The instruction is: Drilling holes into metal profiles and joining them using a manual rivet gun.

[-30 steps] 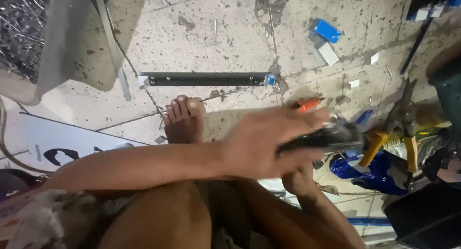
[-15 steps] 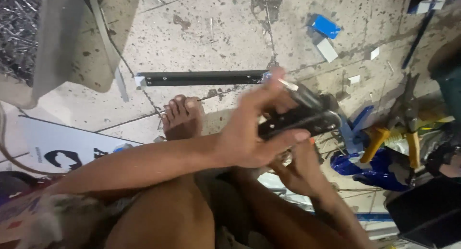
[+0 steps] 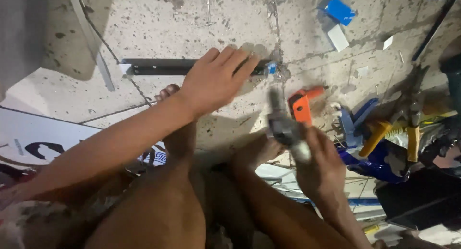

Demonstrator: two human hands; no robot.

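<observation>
The long black bar (image 3: 163, 66) is lying flat on the concrete floor (image 3: 192, 18), its long axis running left to right, one end near a small blue piece (image 3: 271, 68). The left hand (image 3: 213, 81) has left the dark tool (image 3: 283, 126) it was gripping half a second ago and is now reaching over the bar, fingers extended, open. The right hand (image 3: 319, 165) alone is clutching that blurred tool, pointing away from the person.

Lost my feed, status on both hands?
Left hand flat on black bar. Right hand holds grey tool. Orange tool lies beside it.
</observation>
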